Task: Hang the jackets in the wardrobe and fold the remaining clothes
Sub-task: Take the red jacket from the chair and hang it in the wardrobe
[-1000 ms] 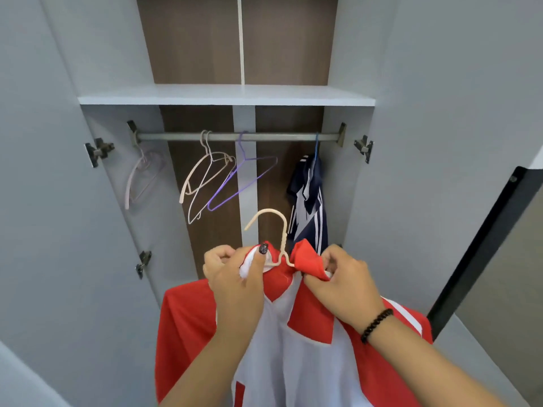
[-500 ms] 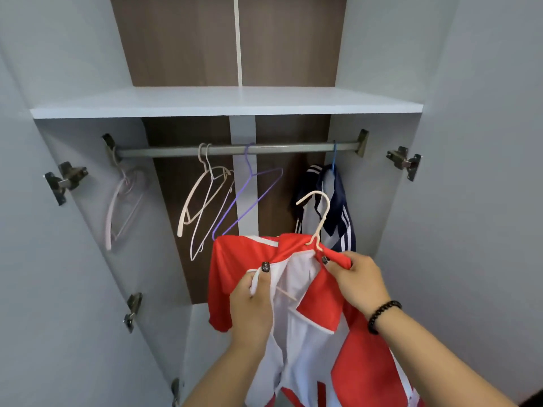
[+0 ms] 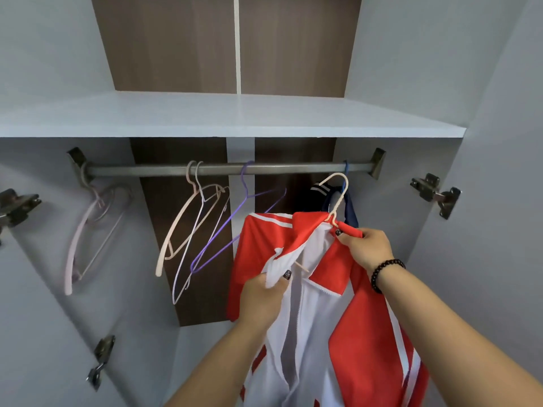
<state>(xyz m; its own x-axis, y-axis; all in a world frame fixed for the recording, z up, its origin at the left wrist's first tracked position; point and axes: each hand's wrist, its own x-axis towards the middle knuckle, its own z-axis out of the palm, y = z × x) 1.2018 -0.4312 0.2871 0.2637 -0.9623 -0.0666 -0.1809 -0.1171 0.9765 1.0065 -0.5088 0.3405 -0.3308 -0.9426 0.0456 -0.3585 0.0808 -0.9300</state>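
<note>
Red jacket (image 3: 361, 324) on cream hanger (image 3: 338, 198), held below the rail (image 3: 229, 168): left hand (image 3: 261, 298) grips its white front edge, right hand (image 3: 364, 248) pinches its collar beside the hook.

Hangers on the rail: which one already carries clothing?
The blue hanger at the far right, holding the navy striped jacket; the pink, cream, white and purple ones hang bare.

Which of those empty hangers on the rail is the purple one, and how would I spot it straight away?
Find the metal rail under the white shelf. Near its middle hang three empty hangers; the purple hanger is the rightmost of them, just left of the red and white jacket. Its neighbours are pale cream and white, and a pink one hangs far left; only this one is thin violet wire.
</note>
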